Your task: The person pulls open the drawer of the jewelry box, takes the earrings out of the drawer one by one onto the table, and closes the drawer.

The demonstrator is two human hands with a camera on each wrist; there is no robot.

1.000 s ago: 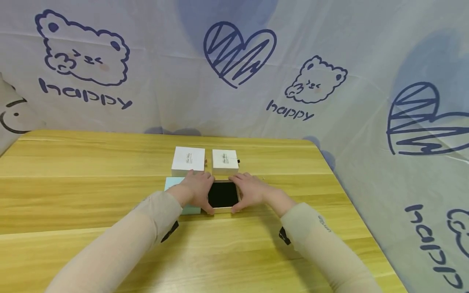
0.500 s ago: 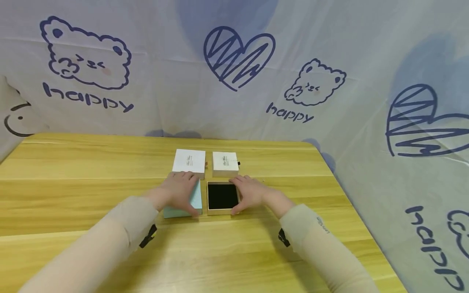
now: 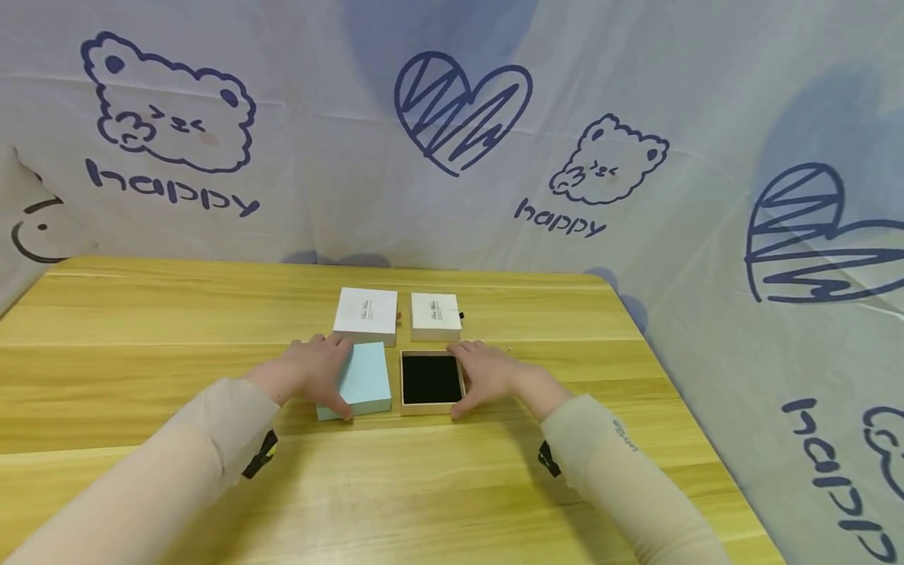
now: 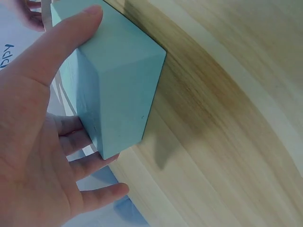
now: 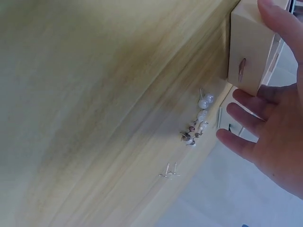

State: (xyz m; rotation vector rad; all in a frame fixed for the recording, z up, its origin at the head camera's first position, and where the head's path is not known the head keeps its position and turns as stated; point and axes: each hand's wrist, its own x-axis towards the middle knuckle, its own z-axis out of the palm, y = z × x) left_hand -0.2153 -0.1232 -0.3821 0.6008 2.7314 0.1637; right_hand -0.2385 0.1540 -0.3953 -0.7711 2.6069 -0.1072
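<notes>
My left hand point(image 3: 315, 370) holds a light blue box point(image 3: 370, 372) at its left end. Its thumb lies on the near side and fingers reach the far side, as the left wrist view also shows. Just to the right stands an open cream drawer box point(image 3: 428, 409) with a black lining point(image 3: 431, 378). My right hand point(image 3: 489, 372) grips that box by its right end, thumb in front and fingers behind. In the right wrist view a small pull tab point(image 5: 242, 69) shows on the box's end.
Behind stand two white boxes with printed lids, a larger one point(image 3: 366, 311) and a smaller one point(image 3: 435, 315). Pearl earrings point(image 5: 204, 101), beaded earrings point(image 5: 188, 137) and thin pale studs point(image 5: 170, 172) lie on the wooden table right of the cream box. A printed cloth point(image 3: 339, 180) hangs behind.
My left hand has let go of the cream box's left side and moved left over the blue box to its left end. The right hand stays at the cream box.
</notes>
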